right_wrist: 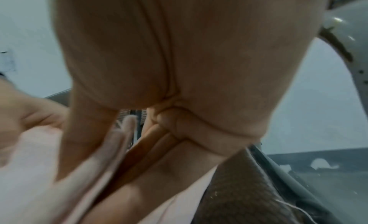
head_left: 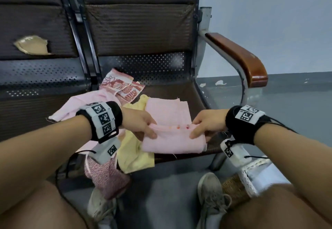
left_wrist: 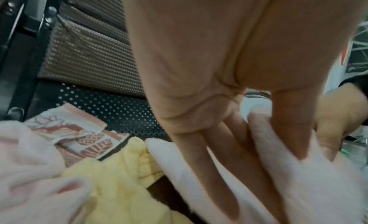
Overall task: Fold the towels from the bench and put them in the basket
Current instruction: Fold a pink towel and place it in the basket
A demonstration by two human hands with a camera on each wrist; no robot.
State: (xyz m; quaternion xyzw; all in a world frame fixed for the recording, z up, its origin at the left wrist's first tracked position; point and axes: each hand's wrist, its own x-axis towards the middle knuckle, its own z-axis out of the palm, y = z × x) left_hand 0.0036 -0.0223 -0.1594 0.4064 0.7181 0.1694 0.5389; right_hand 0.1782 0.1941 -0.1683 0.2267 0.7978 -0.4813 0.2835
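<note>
A pale pink towel (head_left: 170, 121) lies partly folded on the brown bench seat (head_left: 194, 92), its near half raised over the front edge. My left hand (head_left: 143, 125) pinches its left side, thumb on top and fingers underneath. My right hand (head_left: 204, 126) pinches its right side the same way. In the left wrist view my left hand's thumb (left_wrist: 288, 133) presses the pink towel (left_wrist: 298, 180). The right wrist view has my thumb (right_wrist: 85, 141) on the pink towel (right_wrist: 29, 172). A wicker basket (head_left: 233, 191) with a white lace-edged liner stands on the floor under my right forearm.
Other towels lie on the seat to the left: a yellow one (head_left: 133, 149), a red-and-white patterned one (head_left: 122, 86), a light pink one (head_left: 80, 106), and a red-speckled one (head_left: 106, 176) hanging over the edge. A wooden armrest (head_left: 240, 56) bounds the bench on the right.
</note>
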